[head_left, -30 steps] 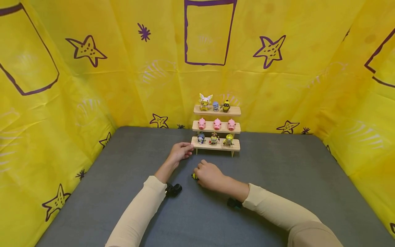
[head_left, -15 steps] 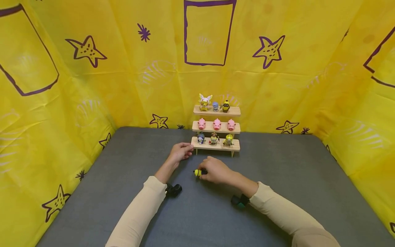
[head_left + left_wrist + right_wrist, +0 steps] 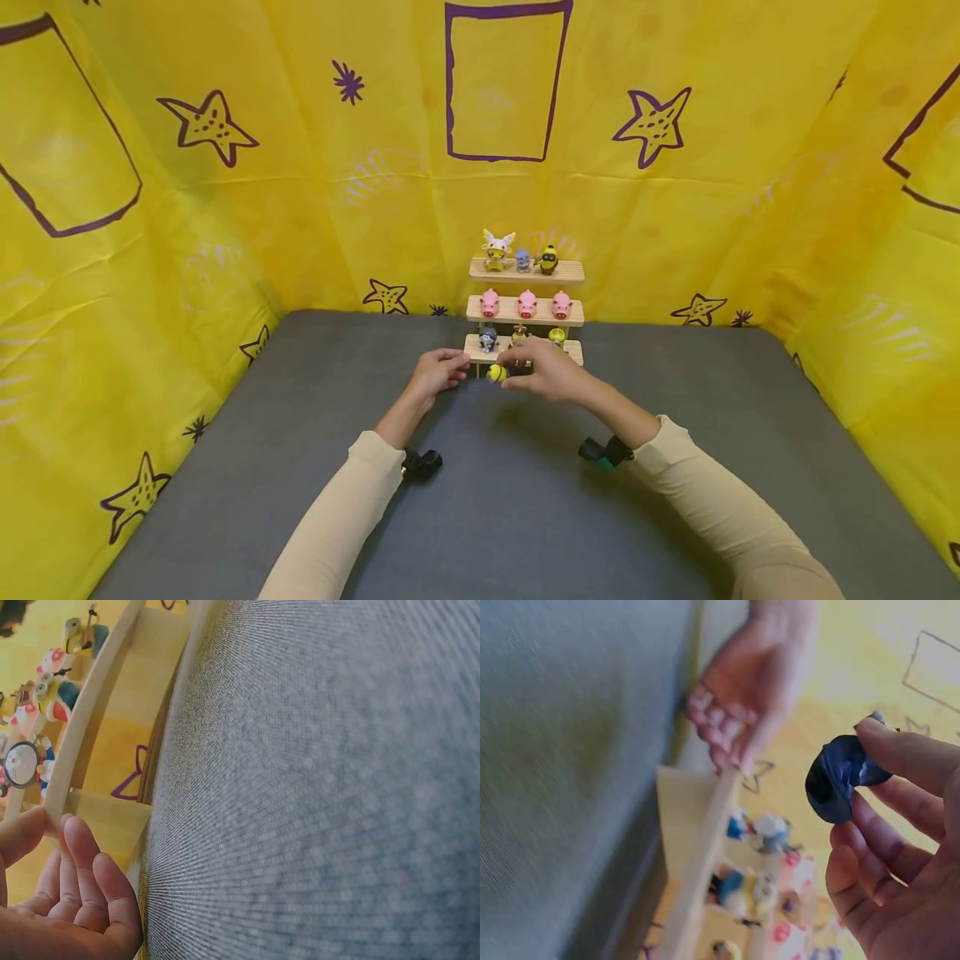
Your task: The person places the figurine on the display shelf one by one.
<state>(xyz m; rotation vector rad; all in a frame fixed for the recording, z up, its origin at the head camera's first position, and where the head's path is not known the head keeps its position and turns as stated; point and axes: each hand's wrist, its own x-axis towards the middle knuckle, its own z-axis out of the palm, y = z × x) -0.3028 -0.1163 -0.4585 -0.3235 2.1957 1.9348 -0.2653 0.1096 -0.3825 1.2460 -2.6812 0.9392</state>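
My left hand (image 3: 435, 372) pinches the left end of the lowest board of a three-tier wooden display stand (image 3: 576, 353), thumb above and fingers below. Between the thumb and fingers of my right hand (image 3: 551, 371) is a small yellow and dark toy figure (image 3: 496, 373), held in front of that board. The right wrist view shows the figure's dark blue side (image 3: 829, 776); its face is hidden. On the lowest board stand a blue-and-white cat figure (image 3: 487, 339) and two yellow goggled figures, the middle one (image 3: 51, 691) partly covered by my right hand in the head view.
Three pink pig figures (image 3: 527, 304) line the middle board. The top board carries a yellow figure in a white hood (image 3: 497, 252), a small blue figure (image 3: 522, 261) and a yellow-and-black goggled figure (image 3: 549, 260). A yellow printed cloth (image 3: 405, 208) surrounds the grey table (image 3: 480, 517).
My right hand has moved forward with the toy figure, from the tabletop to the front of the lowest board. My left hand stays at the board's end.
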